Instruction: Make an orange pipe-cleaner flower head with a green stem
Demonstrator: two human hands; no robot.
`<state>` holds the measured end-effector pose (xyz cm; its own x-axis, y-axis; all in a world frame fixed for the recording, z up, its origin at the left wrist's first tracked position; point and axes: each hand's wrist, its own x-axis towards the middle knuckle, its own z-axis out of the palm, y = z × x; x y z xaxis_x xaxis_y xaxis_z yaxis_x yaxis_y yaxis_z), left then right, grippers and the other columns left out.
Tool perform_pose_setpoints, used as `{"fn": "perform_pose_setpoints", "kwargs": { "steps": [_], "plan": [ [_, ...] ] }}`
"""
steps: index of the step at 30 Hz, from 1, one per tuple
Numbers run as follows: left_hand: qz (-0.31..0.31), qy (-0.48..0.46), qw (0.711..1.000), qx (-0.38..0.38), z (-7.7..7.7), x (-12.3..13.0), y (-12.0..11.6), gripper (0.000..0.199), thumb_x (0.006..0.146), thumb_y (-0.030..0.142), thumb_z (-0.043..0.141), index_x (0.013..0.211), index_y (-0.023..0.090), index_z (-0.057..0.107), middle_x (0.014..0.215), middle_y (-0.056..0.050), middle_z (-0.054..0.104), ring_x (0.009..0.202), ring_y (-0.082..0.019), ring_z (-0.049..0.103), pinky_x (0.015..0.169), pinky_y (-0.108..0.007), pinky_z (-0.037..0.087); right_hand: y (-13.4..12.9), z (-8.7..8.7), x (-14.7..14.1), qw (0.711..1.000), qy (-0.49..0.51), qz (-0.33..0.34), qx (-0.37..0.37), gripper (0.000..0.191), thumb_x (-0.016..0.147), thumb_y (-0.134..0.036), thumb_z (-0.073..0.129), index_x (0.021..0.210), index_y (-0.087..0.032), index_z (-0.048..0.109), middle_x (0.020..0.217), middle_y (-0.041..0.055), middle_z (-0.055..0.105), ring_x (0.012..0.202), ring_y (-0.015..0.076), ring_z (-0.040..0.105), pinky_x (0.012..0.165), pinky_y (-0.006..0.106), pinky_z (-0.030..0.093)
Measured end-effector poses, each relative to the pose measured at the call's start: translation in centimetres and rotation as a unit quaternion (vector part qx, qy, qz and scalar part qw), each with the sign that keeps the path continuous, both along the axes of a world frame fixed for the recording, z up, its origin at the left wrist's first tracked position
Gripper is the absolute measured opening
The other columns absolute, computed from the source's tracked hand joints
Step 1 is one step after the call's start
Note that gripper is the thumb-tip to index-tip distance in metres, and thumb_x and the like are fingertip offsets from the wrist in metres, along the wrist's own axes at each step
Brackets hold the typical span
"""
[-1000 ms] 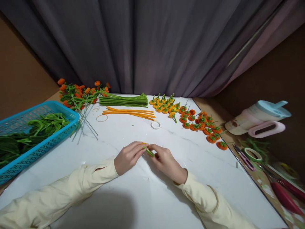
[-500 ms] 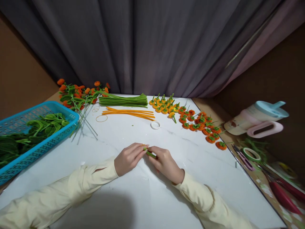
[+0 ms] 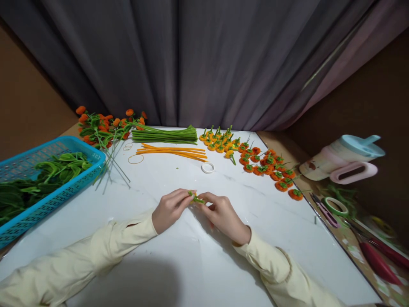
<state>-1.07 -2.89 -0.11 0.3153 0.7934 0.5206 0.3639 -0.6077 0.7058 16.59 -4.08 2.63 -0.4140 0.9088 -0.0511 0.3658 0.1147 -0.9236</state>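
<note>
Over the middle of the white table, both my hands meet at a small yellow pipe-cleaner flower [image 3: 196, 199] with green chenille at its base. My left hand [image 3: 171, 209] pinches it from the left between thumb and fingers. From the other side, the fingertips of my right hand [image 3: 225, 216] close on its green part. Much of the flower is covered by my fingers. Beyond my hands lie a white ring [image 3: 208, 167], loose orange pipe cleaners [image 3: 172, 151] and a bundle of green pipe cleaners [image 3: 164, 134].
Yellow flower heads [image 3: 220, 143] and orange flower heads [image 3: 268, 164] spread at the back right. A blue basket [image 3: 60, 187] of green leaves is left, near finished orange flowers [image 3: 105, 123]. Right are a tumbler [image 3: 341, 157], green tape [image 3: 335, 206], a pink-handled cutter [image 3: 327, 213] and red-handled pliers [image 3: 377, 260].
The green part between my hands has turned, and more of it and some yellow now show. My right fingers have shifted and lifted slightly; the left hand has barely moved.
</note>
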Motion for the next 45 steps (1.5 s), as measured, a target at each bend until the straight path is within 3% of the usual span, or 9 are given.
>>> {"fn": "perform_pose_setpoints", "kwargs": {
  "steps": [3,8,13,17,24,30,36,42,45],
  "plan": [
    [0.039,-0.087,0.988,-0.12,-0.1,0.0,0.6,0.016,0.085,0.026,0.051,0.082,0.014,0.061,0.094,-0.008,0.068,0.079,-0.015,0.065,0.067,-0.023,0.056,0.5,0.0,0.6,1.0,-0.001,-0.016,0.022,0.015,0.088,-0.031,0.049,0.096,-0.02,0.054,0.079,-0.0004,0.063,0.035,0.007,0.048,0.038,0.02,0.037],
    [0.013,-0.18,0.955,-0.237,-0.1,-0.1,1.1,0.023,0.082,0.035,0.054,0.084,0.013,0.061,0.099,-0.01,0.068,0.08,-0.016,0.065,0.064,-0.025,0.058,1.9,-1.5,1.5,0.964,-0.143,-0.045,0.219,0.009,0.089,-0.021,0.049,0.088,-0.018,0.058,0.079,0.0025,0.062,0.068,0.0153,0.057,0.063,0.025,0.042],
    [0.006,-0.161,0.964,-0.213,0.3,-0.1,0.9,0.022,0.083,0.032,0.054,0.088,0.013,0.064,0.097,-0.009,0.068,0.083,-0.016,0.065,0.07,-0.026,0.057,2.8,-3.0,1.6,0.935,-0.198,-0.025,0.294,0.013,0.089,-0.014,0.045,0.088,-0.016,0.058,0.087,0.0079,0.059,0.082,0.0198,0.053,0.07,0.029,0.041],
    [0.024,-0.09,0.988,-0.12,0.4,-0.2,0.6,0.02,0.084,0.026,0.053,0.091,0.015,0.067,0.097,-0.008,0.069,0.087,-0.017,0.064,0.078,-0.029,0.055,2.7,-2.5,1.4,0.943,-0.136,-0.02,0.304,0.009,0.088,-0.017,0.049,0.091,-0.016,0.057,0.088,0.0085,0.059,0.086,0.0212,0.05,0.077,0.033,0.04],
    [-0.008,-0.045,0.998,-0.033,0.3,-0.2,0.5,0.019,0.085,0.019,0.051,0.096,0.016,0.067,0.096,-0.007,0.069,0.09,-0.016,0.064,0.082,-0.027,0.053,1.3,-0.6,0.6,0.992,0.031,0.017,0.118,0.013,0.088,-0.023,0.047,0.084,-0.016,0.058,0.076,0.0028,0.06,0.068,0.0135,0.053,0.062,0.024,0.042],
    [-0.014,-0.025,0.999,-0.038,0.2,-0.2,0.5,0.02,0.085,0.02,0.05,0.094,0.017,0.068,0.096,-0.006,0.069,0.09,-0.017,0.065,0.08,-0.027,0.053,1.1,-0.9,0.2,0.995,0.097,0.016,0.013,0.017,0.084,-0.029,0.05,0.075,-0.016,0.056,0.06,-0.0014,0.055,0.054,0.0102,0.05,0.053,0.021,0.041],
    [-0.027,-0.005,1.0,-0.013,-0.1,-0.3,0.4,0.02,0.085,0.019,0.05,0.097,0.017,0.067,0.097,-0.006,0.069,0.089,-0.016,0.065,0.082,-0.025,0.052,1.1,-0.8,0.0,0.957,0.211,0.005,-0.2,0.03,0.073,-0.041,0.062,0.068,-0.013,0.056,0.055,0.0001,0.056,0.036,0.0068,0.043,0.033,0.018,0.032],
    [-0.037,0.019,0.999,-0.015,-0.1,-0.3,0.3,0.025,0.088,0.022,0.046,0.105,0.017,0.064,0.099,-0.006,0.068,0.089,-0.015,0.065,0.08,-0.024,0.052,0.5,-0.7,-0.4,0.918,0.299,-0.04,-0.259,0.024,0.068,-0.033,0.067,0.065,-0.011,0.057,0.056,0.0013,0.059,0.033,0.0029,0.036,0.032,0.016,0.025],
    [-0.033,0.019,0.999,-0.001,0.0,-0.4,0.2,0.024,0.088,0.019,0.046,0.103,0.017,0.064,0.098,-0.006,0.069,0.09,-0.015,0.064,0.081,-0.024,0.052,0.3,-0.9,-0.6,0.925,0.296,-0.047,-0.235,0.026,0.069,-0.036,0.067,0.066,-0.012,0.057,0.057,0.0014,0.059,0.035,0.004,0.04,0.031,0.016,0.029]
  ]
}}
